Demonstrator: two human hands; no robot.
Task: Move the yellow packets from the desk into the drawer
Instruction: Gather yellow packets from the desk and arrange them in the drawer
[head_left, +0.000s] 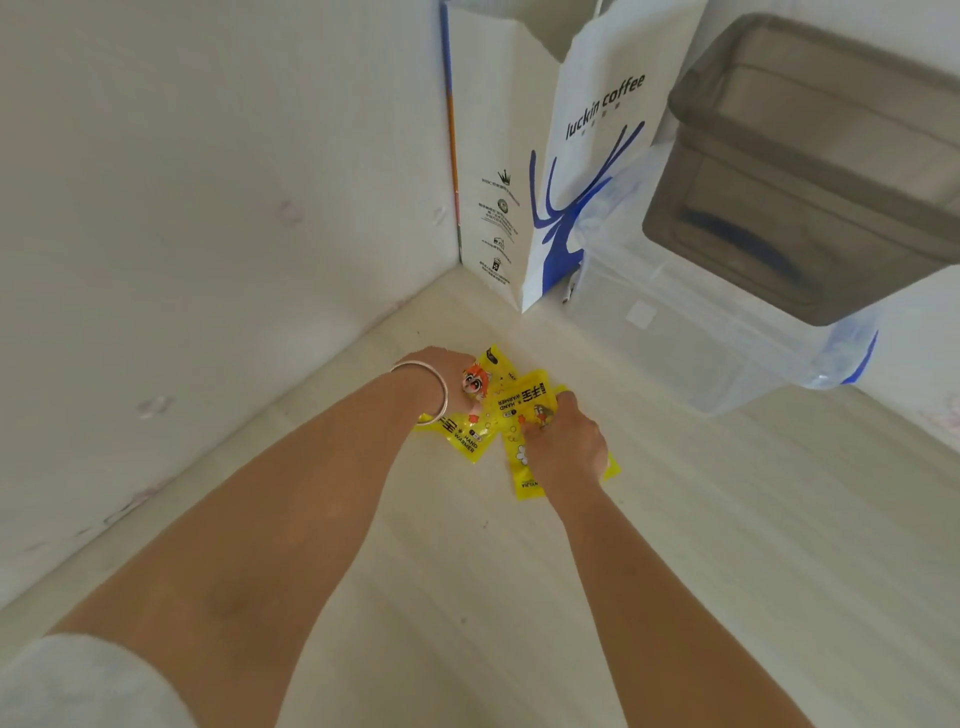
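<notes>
Yellow packets (511, 415) are bunched on the pale desk (649, 545) near the corner, long axes slanting toward the wall; they're pinched by the right hand (563, 441) and gripped by the left hand (441, 379).

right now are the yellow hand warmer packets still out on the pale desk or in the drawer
Out on the desk. The yellow hand warmer packets lie overlapping on its pale top, with the left hand and right hand on them. No drawer is in view.

Both bare forearms reach forward side by side over the desk. The left hand (441, 382), a silver bangle (431, 395) on its wrist, is bent down with its fingers hidden. The right hand (563, 441) lies knuckles up, fingers curled downward, near the left.
</notes>
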